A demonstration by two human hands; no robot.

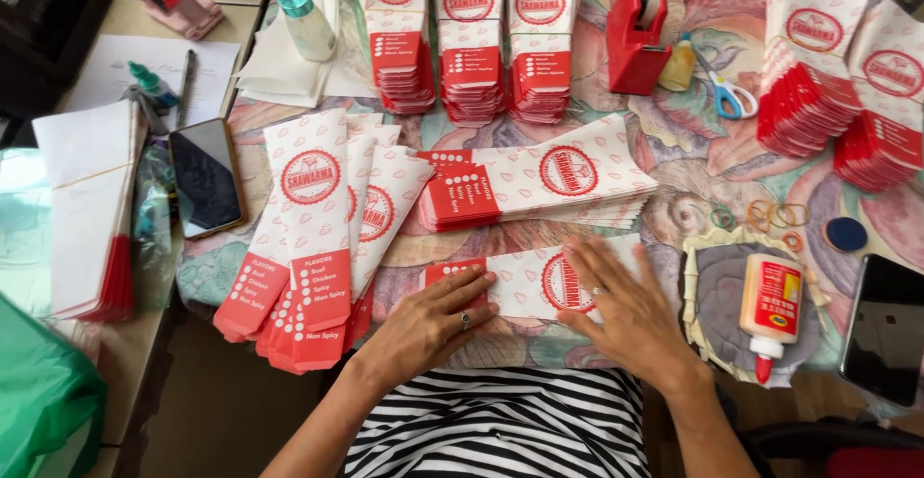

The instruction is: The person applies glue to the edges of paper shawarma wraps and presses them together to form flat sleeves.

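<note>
Head camera looks down at two hands pressing flat on one paper bag (525,279), white with small pink marks, a red round stamp and a red end. It lies sideways on the near edge of the table (693,155), which has a flowery cloth on it. On the left hand (428,324) the fingers (462,290) are a little spread and lie on the red end of the bag; one finger wears a ring. On the right hand (621,310) the fingers (587,261) are spread wide and lie flat over the round stamp, also with a ring. Neither hand grips anything; both just push down. Just behind the bag sits a flat pile of bags (539,184) of the same kind. To the left, a fan of bags (318,237) hangs over the table edge. At the far side stand three rows of bags (469,40), and more stacks (837,74) are at the far right. Right of the hands, a glue bottle (770,310) with a red tip lies on a grey pad. Near it are rubber bands (775,218), scissors (722,88) with blue handles and a red tape holder (637,35). A dark phone (205,178) lies on the left.
</note>
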